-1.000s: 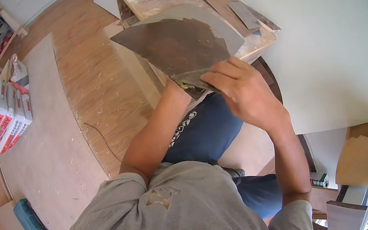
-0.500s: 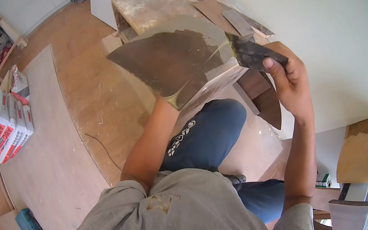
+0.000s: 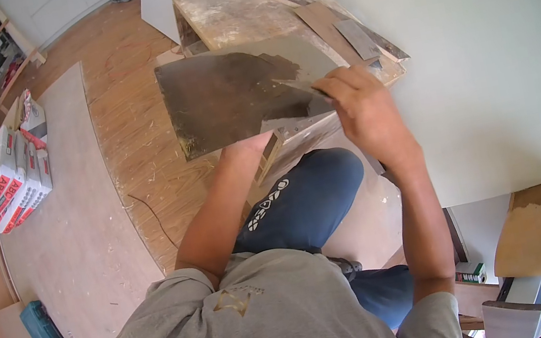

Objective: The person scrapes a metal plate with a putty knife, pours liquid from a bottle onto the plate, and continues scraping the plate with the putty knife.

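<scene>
Wide blade: a broad, flat metal trowel blade [image 3: 229, 96], smeared dark brown over most of its face, is lying near level at the picture's 12 o'clock, in front of the wooden box.
Left hand: the left hand [image 3: 248, 145] is sitting under the blade's near edge; only the wrist and heel are showing, so whether its fingers are clenched cannot be told, though the blade is resting on it.
Right hand: the right hand [image 3: 365, 109] is curling its fingers around a narrow putty knife [image 3: 302, 83], whose tip is lying on the wide blade's right part, at 9 o'clock from the knuckles.
Wooden box: a worn box [image 3: 235, 9] dusted with pale filler is standing behind the blade, with strips of board [image 3: 336, 30] lying on its top.
Wall: a smooth pale wall [image 3: 479, 38] is filling 1 to 3 o'clock.
Floor: scuffed wooden flooring [image 3: 130, 114] is running at 10 to 11 o'clock, with a pale sheet [image 3: 71, 226] laid over it.
Room: stacked bags with red lettering [image 3: 9, 182] are lying at 9 o'clock, a blue case [image 3: 46, 335] at 8 o'clock.
</scene>
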The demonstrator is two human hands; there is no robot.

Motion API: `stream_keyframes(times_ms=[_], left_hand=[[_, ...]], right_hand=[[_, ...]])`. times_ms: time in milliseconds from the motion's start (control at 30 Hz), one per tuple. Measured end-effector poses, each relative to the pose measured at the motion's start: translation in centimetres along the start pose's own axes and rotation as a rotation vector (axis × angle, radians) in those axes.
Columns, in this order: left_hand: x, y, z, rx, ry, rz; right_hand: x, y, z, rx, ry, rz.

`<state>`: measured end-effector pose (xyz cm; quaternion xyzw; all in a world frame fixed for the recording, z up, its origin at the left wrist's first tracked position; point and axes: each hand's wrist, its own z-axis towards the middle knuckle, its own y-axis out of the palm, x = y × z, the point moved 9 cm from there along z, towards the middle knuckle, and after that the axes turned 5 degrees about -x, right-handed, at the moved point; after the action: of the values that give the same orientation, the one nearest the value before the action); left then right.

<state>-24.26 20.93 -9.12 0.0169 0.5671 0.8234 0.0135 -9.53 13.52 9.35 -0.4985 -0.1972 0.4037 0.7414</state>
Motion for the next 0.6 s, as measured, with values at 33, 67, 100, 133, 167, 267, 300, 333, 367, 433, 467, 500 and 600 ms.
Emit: stream_keyframes(times_ms=[33, 67, 100, 133, 167, 267, 300, 333, 367, 433, 467, 500, 600], left_hand=[[0.1, -0.6, 0.1, 0.012, 0.009, 0.047], [0.1, -0.8, 0.2, 0.024, 0.017, 0.094], [0.1, -1.0, 0.3, 0.026, 0.016, 0.094], [0.0, -0.2, 0.4, -0.075, 0.024, 0.066], [-0.1, 0.7, 0.4, -0.175, 0.032, 0.037], [-0.4, 0.4, 0.5, -0.169, 0.044, 0.143], [-0.5, 0.3, 0.5, -0.165, 0.051, 0.197], [-0.6, 0.1, 0.5, -0.158, 0.054, 0.249], [-0.6, -0.2, 0.5, -0.15, 0.059, 0.302], [-0.6, -0.5, 0.4, -0.14, 0.09, 0.419], [-0.5, -0.5, 0.2, -0.127, 0.122, 0.489], [-0.3, -0.7, 0.0, -0.106, 0.16, 0.565], [0.1, -1.0, -0.6, -0.047, 0.244, 0.774]], right_hand=[[0.2, 1.1, -0.3, -0.022, -0.016, -0.072], [0.1, 1.8, -0.7, -0.021, -0.013, -0.072], [-0.5, 2.6, -1.3, -0.03, -0.032, -0.092], [-1.1, 3.5, -1.8, -0.041, -0.053, -0.111], [-1.4, 3.9, -2.3, -0.003, -0.033, -0.069], [-1.7, 2.5, -3.7, -0.128, -0.004, 0.082], [-1.4, 1.0, -3.8, -0.129, -0.004, 0.082], [-1.0, -1.4, -3.8, -0.044, 0.009, -0.006], [-1.2, -3.6, -3.7, 0.04, 0.02, -0.094], [-2.0, -5.7, -2.5, 0.065, 0.059, -0.059], [-2.3, -6.0, -1.7, 0.087, 0.092, -0.015], [-3.1, -5.4, -0.9, 0.086, 0.047, 0.005], [-7.0, -2.6, 2.0, 0.0, -0.164, 0.149]])
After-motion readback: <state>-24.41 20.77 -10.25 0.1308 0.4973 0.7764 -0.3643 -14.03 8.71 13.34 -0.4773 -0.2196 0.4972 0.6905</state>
